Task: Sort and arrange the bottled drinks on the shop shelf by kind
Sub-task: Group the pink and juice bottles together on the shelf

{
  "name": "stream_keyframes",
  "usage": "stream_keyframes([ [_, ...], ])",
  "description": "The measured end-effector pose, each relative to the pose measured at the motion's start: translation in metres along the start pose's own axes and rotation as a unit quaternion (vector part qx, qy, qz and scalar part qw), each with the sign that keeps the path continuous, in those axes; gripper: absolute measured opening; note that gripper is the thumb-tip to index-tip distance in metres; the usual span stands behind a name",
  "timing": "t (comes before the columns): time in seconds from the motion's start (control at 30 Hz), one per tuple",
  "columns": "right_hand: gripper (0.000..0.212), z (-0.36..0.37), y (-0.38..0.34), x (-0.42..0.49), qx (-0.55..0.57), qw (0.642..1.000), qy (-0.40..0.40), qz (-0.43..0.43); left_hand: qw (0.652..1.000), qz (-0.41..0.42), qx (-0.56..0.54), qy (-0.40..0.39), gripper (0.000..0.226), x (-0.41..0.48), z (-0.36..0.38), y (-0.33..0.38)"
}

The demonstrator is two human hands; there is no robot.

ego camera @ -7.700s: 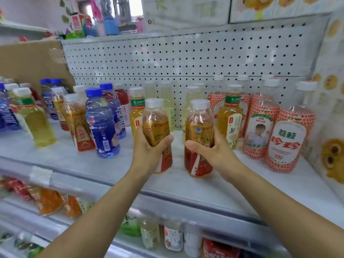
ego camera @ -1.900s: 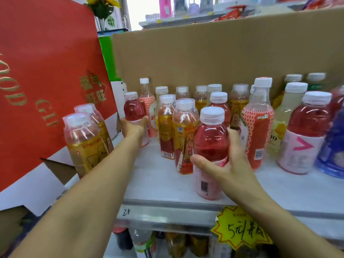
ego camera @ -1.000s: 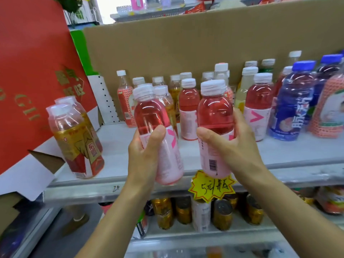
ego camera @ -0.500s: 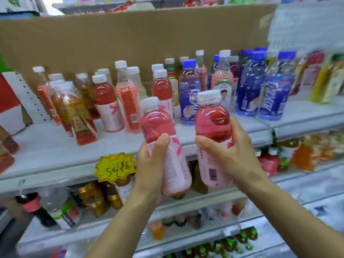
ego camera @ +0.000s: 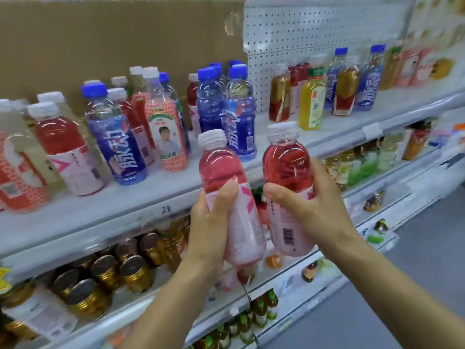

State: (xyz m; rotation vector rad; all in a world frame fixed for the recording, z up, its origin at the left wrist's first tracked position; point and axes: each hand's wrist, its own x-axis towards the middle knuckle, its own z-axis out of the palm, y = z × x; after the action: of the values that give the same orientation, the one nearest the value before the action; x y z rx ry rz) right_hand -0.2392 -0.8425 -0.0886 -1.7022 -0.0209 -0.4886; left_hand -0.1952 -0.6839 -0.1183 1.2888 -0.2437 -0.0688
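a shop aisle, with a cardboard sheet (ego camera: 120, 36) behind the left stretch of the top shelf (ego camera: 120, 205) and white pegboard (ego camera: 314, 28) behind the right. the shelf holds a muddle: blue-capped bottles (ego camera: 118, 147), amber ones (ego camera: 344, 91), and a red drink (ego camera: 63, 147) with a pink label near its left end.

i hold two of that same pink-labelled kind out in front of the shelf's front edge, resting on nothing. my left hand (ego camera: 214, 222) is wrapped round the label of the paler bottle (ego camera: 221, 165), whose cap leans left. my right hand (ego camera: 309, 210) clasps the darker bottle (ego camera: 285, 159), which is nearly upright.

i judge i'm carrying them to their place. to do it well, i'd set them beside the matching one at the left end, one at a time, bases flat and labels facing out. i'd clear a gap first so i don't topple the blue-capped neighbours
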Motion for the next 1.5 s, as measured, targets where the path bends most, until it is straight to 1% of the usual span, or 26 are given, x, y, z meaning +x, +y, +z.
stream_keyframes([
  [0.1,0.052,-0.027,0.012,0.020,-0.006,1.000,0.017,0.006,0.999,-0.017,0.010,-0.034,0.073,0.024,0.028,-0.013],
  [0.27,0.050,-0.063,0.035,0.065,-0.009,0.999,0.034,0.005,0.999,-0.014,-0.005,-0.032,0.072,0.066,0.069,-0.029],
  [0.43,0.052,-0.082,0.046,0.118,-0.006,1.000,0.015,-0.002,0.999,-0.012,-0.038,-0.018,0.076,0.110,0.097,-0.039],
  [0.57,0.055,-0.091,0.050,0.159,-0.005,1.000,-0.012,-0.013,0.999,0.003,-0.051,-0.011,0.073,0.143,0.113,-0.041],
  [0.73,0.052,-0.106,0.057,0.196,0.020,0.999,-0.035,-0.022,0.999,0.025,-0.027,-0.002,0.068,0.179,0.133,-0.041],
  [0.83,0.051,-0.117,0.063,0.214,0.029,0.998,-0.040,-0.028,1.000,0.025,-0.008,-0.006,0.070,0.196,0.145,-0.043],
  [0.97,0.048,-0.137,0.071,0.240,0.049,0.997,-0.045,-0.043,0.999,0.023,0.020,-0.012,0.064,0.217,0.167,-0.047],
  [1.03,0.047,-0.150,0.077,0.252,0.051,0.997,-0.045,-0.048,0.999,0.023,0.023,-0.016,0.069,0.227,0.181,-0.051],
  [1.23,0.056,-0.208,0.099,0.292,0.042,0.997,-0.037,-0.054,0.998,0.037,0.046,-0.013,0.075,0.256,0.240,-0.067],
  [1.27,0.055,-0.221,0.103,0.300,0.038,0.997,-0.038,-0.054,0.998,0.041,0.046,-0.011,0.074,0.261,0.252,-0.070],
  [1.4,0.046,-0.270,0.115,0.332,0.034,0.997,-0.032,-0.059,0.997,0.053,0.046,0.016,0.065,0.284,0.303,-0.080],
  [1.5,0.048,-0.302,0.121,0.356,0.035,0.997,-0.029,-0.058,0.993,0.078,0.075,0.051,0.056,0.306,0.336,-0.083],
])
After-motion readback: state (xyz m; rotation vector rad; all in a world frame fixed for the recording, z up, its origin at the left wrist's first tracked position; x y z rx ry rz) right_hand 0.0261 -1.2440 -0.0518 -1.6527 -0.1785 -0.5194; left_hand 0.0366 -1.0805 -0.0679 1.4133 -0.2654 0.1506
